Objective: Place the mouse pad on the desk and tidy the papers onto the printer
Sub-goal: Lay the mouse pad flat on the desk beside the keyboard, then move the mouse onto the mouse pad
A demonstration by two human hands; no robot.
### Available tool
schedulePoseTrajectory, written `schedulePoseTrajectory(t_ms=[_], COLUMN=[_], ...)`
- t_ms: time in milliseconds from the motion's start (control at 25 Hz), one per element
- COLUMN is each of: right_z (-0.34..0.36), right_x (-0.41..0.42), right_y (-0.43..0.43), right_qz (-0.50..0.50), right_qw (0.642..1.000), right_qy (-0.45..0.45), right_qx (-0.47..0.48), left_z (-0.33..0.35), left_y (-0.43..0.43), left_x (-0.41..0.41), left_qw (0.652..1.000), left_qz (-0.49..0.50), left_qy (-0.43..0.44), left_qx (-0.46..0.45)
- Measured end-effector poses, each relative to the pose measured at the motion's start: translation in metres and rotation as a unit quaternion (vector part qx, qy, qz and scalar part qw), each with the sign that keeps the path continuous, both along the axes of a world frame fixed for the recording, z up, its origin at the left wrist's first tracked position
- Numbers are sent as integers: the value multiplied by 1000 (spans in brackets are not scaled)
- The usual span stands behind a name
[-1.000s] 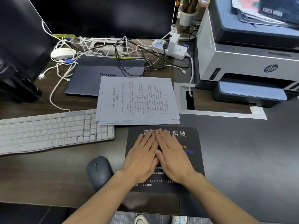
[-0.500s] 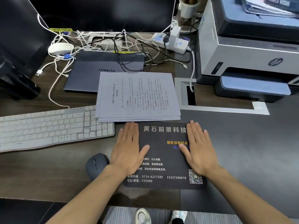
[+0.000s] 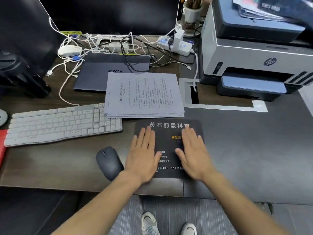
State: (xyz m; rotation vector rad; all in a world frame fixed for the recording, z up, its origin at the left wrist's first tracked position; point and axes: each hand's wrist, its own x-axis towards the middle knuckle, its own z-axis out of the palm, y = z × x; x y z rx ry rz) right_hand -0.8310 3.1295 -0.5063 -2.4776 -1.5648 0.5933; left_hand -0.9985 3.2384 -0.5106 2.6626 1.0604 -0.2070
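Hands slid back toward the pad's near edge and closer together than half a second ago. Mouse pad lies flat on the desk, under both palms. Left hand and right hand are flat, fingers spread, gripping nothing. Papers sit just beyond the fingertips; mouse just left of the left hand; printer far right, beyond the right hand.

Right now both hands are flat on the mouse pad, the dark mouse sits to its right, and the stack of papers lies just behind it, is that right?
Not quite. The head view shows the dark mouse to the left of the mouse pad, beside the left hand. The rest holds: the left hand and right hand lie flat on the pad, and the stack of papers lies just behind it.
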Motion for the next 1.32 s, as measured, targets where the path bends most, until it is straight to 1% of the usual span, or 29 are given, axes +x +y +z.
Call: schedulePoseTrajectory(t_ms=[80, 120, 200, 240, 280, 360, 440, 520, 600, 680, 760, 840, 920, 960, 1000, 1080, 1160, 1200, 1240, 1320], right_z=[4, 2, -8, -14, -21, -32, -36, -33, -30, -27, -25, -16, 1, 11, 21, 37, 43, 45, 44, 42], right_x=[-39, -53, -67, -67, -65, -54, -37, -22, -14, -15, -19, -16, -9, -7, -6, -17, -41, -57, -75, -107], right_y=[-17, -23, -33, -38, -45, -60, -75, -84, -88, -87, -86, -82, -68, -59, -49, -32, -20, -12, -1, 23], right_qz=[38, 52, 65, 69, 73, 67, 42, 31, 35, 32, 24, 30, 53, 56, 46, 14, -19, -24, -25, -20], right_qw=[998, 996, 995, 995, 996, 997, 998, 999, 998, 999, 999, 998, 993, 992, 993, 999, 994, 988, 981, 969], right_qy=[46, 67, 80, 67, 41, -14, -40, -42, -42, -36, -26, -29, -46, -53, -47, 13, 98, 135, 174, 225], right_qx=[14, 17, 16, 11, 10, 19, 17, -1, -6, -9, -15, -48, -93, -102, -98, -42, 33, 64, 85, 97], left_z=[-6, -12, -22, -26, -28, -30, -29, -28, -25, -23, -22, -18, -10, -2, 7, 26, 38, 39, 39, 33], left_y=[-35, -48, -64, -66, -67, -67, -67, -66, -65, -66, -66, -67, -68, -66, -64, -59, -53, -48, -41, -25], left_x=[-8, -11, -18, -24, -30, -43, -54, -60, -59, -57, -58, -54, -49, -47, -47, -57, -74, -83, -92, -105], left_qw=[998, 997, 994, 993, 993, 998, 999, 999, 999, 1000, 1000, 999, 999, 999, 998, 983, 946, 924, 904, 874], left_qz=[-35, -57, -103, -114, -106, -50, 4, 24, 24, 17, 25, 35, 41, 48, 68, 139, 242, 299, 348, 418], left_qy=[-44, -50, -39, -32, -23, -12, -13, -11, -15, -5, 8, 11, 23, 17, -12, -118, -204, -230, -243, -248], left_qx=[10, 3, 6, 22, 35, 44, 34, 23, 18, 4, 9, 25, 18, 5, -3, 27, 68, 69, 54, -18])
